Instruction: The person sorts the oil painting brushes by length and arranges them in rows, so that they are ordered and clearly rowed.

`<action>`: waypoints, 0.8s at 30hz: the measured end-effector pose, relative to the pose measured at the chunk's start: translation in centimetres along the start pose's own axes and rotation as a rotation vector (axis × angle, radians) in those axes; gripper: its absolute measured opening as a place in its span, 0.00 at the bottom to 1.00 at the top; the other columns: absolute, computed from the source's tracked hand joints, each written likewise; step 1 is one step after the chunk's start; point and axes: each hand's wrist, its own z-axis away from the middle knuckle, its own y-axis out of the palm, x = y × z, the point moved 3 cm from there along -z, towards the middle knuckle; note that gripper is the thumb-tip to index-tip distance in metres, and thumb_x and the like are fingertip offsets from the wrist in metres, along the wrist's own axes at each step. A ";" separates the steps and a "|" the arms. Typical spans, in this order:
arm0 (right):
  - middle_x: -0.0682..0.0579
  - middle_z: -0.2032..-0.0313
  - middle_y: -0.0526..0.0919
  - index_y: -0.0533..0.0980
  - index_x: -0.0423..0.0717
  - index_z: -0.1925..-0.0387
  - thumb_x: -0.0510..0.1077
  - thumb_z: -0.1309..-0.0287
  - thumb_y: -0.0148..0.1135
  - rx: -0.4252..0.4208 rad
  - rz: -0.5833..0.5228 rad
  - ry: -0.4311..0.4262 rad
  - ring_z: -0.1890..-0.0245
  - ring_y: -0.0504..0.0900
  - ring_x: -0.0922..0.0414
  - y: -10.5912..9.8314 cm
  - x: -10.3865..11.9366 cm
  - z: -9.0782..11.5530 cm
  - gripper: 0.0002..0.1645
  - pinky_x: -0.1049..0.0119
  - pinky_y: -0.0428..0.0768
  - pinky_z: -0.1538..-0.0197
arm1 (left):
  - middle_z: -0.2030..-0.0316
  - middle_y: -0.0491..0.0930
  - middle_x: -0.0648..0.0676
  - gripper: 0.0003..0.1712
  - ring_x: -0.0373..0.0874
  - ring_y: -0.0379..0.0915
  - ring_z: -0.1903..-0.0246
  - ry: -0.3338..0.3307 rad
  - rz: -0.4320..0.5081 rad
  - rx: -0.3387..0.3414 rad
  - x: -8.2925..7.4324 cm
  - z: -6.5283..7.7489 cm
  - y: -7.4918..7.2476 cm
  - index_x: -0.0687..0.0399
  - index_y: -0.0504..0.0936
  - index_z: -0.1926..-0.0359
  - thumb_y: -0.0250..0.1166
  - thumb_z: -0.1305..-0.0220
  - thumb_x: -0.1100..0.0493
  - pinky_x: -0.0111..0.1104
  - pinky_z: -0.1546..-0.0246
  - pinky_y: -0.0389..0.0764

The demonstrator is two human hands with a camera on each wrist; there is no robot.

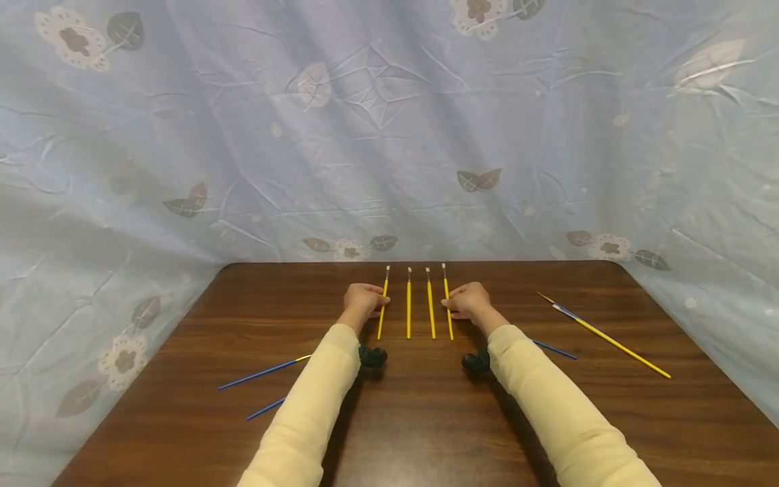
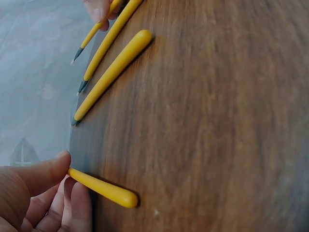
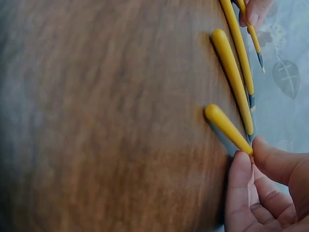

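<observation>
Four yellow-handled paintbrushes stand in a row at the far middle of the table, bristle ends pointing away, in the head view. My left hand [image 1: 365,299] pinches the leftmost paintbrush [image 1: 383,310] between thumb and fingers. On the other side, my right hand [image 1: 470,301] pinches the rightmost paintbrush [image 1: 448,304] the same way. Between them lie two more, the inner left paintbrush [image 1: 409,304] and the inner right paintbrush [image 1: 431,304], untouched. The left wrist view shows the thumb pressed on the yellow handle [image 2: 104,187]; its bristles are hidden behind the hand.
Two blue-handled brushes, one farther [image 1: 258,374] and one nearer [image 1: 266,408], lie left, partly behind the left sleeve. At right a long yellow brush [image 1: 621,347] overlaps another brush's tip, and a blue handle [image 1: 554,349] shows beside the right sleeve. A floral curtain [image 1: 389,155] hangs behind the table.
</observation>
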 end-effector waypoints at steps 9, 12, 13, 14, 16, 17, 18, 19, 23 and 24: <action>0.39 0.56 0.79 0.79 0.33 0.53 0.35 0.42 0.68 -0.010 0.017 -0.013 0.63 0.82 0.52 0.2 -0.3 0.0 0.16 0.67 0.84 0.68 | 0.58 0.82 0.59 0.13 0.50 0.81 0.62 0.016 -0.029 -0.023 0.2 0.3 0.0 0.61 0.87 0.58 0.75 0.47 0.66 0.32 0.69 0.84; 0.38 0.56 0.79 0.78 0.32 0.52 0.35 0.42 0.68 -0.003 0.029 -0.026 0.64 0.83 0.52 0.3 -0.3 0.0 0.16 0.67 0.84 0.68 | 0.57 0.82 0.60 0.13 0.50 0.81 0.62 0.025 -0.029 -0.035 0.3 0.2 0.0 0.61 0.87 0.58 0.75 0.47 0.66 0.32 0.69 0.84; 0.38 0.56 0.79 0.78 0.32 0.53 0.35 0.42 0.68 -0.003 0.032 -0.025 0.65 0.83 0.52 0.3 -0.3 0.0 0.16 0.67 0.84 0.68 | 0.57 0.82 0.60 0.13 0.50 0.81 0.63 0.029 -0.031 -0.038 0.4 0.2 0.0 0.61 0.87 0.58 0.75 0.47 0.66 0.32 0.69 0.84; 0.38 0.56 0.79 0.78 0.32 0.53 0.35 0.42 0.68 -0.003 0.034 -0.024 0.65 0.83 0.52 0.3 -0.4 0.1 0.16 0.67 0.84 0.68 | 0.57 0.82 0.60 0.13 0.50 0.81 0.63 0.034 -0.034 -0.039 0.4 0.2 0.0 0.62 0.87 0.59 0.75 0.47 0.66 0.32 0.69 0.84; 0.38 0.56 0.79 0.78 0.32 0.53 0.35 0.42 0.68 -0.002 0.039 -0.024 0.65 0.83 0.52 0.3 -0.4 0.1 0.16 0.66 0.84 0.67 | 0.58 0.82 0.60 0.13 0.49 0.81 0.63 0.041 -0.043 -0.039 0.5 0.2 0.1 0.62 0.87 0.59 0.75 0.47 0.65 0.32 0.69 0.84; 0.38 0.55 0.78 0.78 0.32 0.53 0.35 0.42 0.68 -0.003 0.039 -0.020 0.65 0.83 0.52 0.3 -0.4 0.1 0.16 0.66 0.84 0.67 | 0.58 0.82 0.60 0.13 0.49 0.81 0.63 0.043 -0.046 -0.039 0.6 0.2 0.1 0.62 0.87 0.59 0.75 0.47 0.65 0.32 0.69 0.84; 0.38 0.55 0.78 0.78 0.33 0.53 0.36 0.42 0.68 -0.004 0.040 -0.020 0.64 0.83 0.51 0.3 -0.4 0.1 0.16 0.67 0.84 0.67 | 0.58 0.82 0.59 0.13 0.49 0.81 0.64 0.045 -0.050 -0.041 0.6 0.2 0.1 0.61 0.87 0.59 0.75 0.47 0.65 0.31 0.69 0.84; 0.38 0.55 0.78 0.78 0.33 0.53 0.36 0.42 0.68 -0.005 0.040 -0.021 0.64 0.83 0.51 0.3 -0.4 0.2 0.16 0.66 0.84 0.66 | 0.59 0.82 0.59 0.13 0.49 0.81 0.64 0.048 -0.052 -0.042 0.6 0.3 0.2 0.61 0.88 0.59 0.75 0.47 0.65 0.31 0.70 0.84; 0.37 0.54 0.78 0.78 0.32 0.52 0.35 0.42 0.68 -0.012 0.036 -0.037 0.60 0.83 0.48 0.2 -0.4 0.3 0.17 0.66 0.85 0.65 | 0.59 0.83 0.59 0.13 0.48 0.81 0.65 0.058 -0.058 -0.053 0.6 0.3 0.3 0.60 0.88 0.59 0.76 0.48 0.64 0.30 0.71 0.84; 0.37 0.54 0.78 0.78 0.31 0.52 0.35 0.42 0.68 -0.014 0.036 -0.040 0.60 0.83 0.47 0.2 -0.4 0.4 0.17 0.66 0.85 0.65 | 0.59 0.83 0.59 0.13 0.48 0.81 0.66 0.061 -0.064 -0.057 0.6 0.3 0.3 0.60 0.88 0.59 0.76 0.48 0.64 0.30 0.71 0.84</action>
